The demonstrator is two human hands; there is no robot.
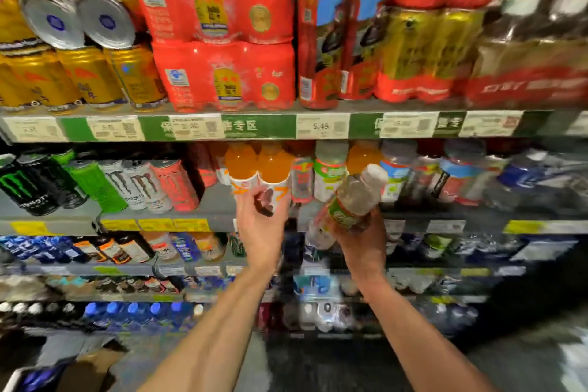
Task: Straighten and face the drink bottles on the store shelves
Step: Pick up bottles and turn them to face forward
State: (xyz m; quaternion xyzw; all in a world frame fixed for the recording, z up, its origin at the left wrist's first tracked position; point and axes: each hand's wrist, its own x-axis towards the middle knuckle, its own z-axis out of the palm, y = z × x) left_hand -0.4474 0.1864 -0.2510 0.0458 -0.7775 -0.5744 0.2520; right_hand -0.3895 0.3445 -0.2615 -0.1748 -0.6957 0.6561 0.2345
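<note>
Left hand (261,226) grasps an orange bottle (274,175) at its twelve o'clock; right hand (362,239) clasps a clear bottle (353,200) tilting toward one o'clock

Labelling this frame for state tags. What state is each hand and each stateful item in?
left hand: grip curled round the base of an orange drink bottle
orange drink bottle: upright on the shelf, capped
right hand: grip closed round a clear bottle
clear bottle: off the shelf, tilted, cap up and to the right
energy drink cans: standing in a row, tops sealed
</note>
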